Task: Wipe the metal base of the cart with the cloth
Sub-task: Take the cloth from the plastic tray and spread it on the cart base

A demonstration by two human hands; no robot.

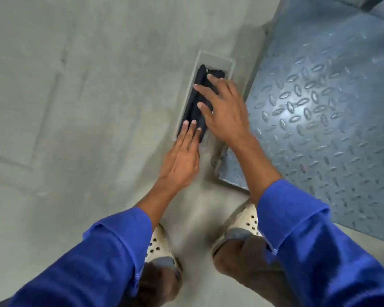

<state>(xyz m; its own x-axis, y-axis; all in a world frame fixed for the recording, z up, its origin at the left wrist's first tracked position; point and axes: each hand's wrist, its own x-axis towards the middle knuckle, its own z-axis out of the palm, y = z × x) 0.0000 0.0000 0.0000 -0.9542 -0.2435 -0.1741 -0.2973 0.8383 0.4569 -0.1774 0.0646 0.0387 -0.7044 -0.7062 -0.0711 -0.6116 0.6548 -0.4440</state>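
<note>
A dark folded cloth [196, 107] lies on the grey floor inside a shallow rectangular recess [217, 59], just left of the cart. The cart's metal base [315, 111] is a blue-grey tread plate filling the right side of the view. My left hand [182, 156] rests with straight fingers on the near end of the cloth. My right hand [224, 109] lies flat over the cloth's far half, fingers spread. Both arms wear blue sleeves.
Grey concrete floor [75, 107] spreads to the left, with a faint seam line. My two feet in white perforated clogs [157, 247] stand at the bottom centre. A cart corner and wheel fitting [217, 160] sit close by my right wrist.
</note>
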